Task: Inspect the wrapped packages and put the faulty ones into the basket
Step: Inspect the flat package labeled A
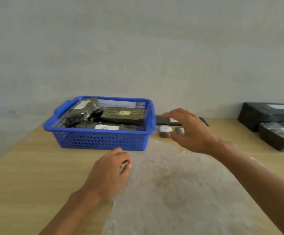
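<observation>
Right hand (pixel 191 131) spread, empty, above small package (pixel 165 131); left hand (pixel 111 172) loosely curled, empty
Package at basket's (pixel 102 140) 3 o'clock: probably light, slippery wrap; pinch its 2 long sides

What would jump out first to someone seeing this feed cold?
The blue basket at the table's far left, already holding several dark wrapped packages. Just right of it, the right hand reaches with spread fingers over two small labelled packages lying on the table. The left hand hovers nearer the camera, fingers loosely curled and holding nothing, while bigger black parcels sit at far right.
</observation>
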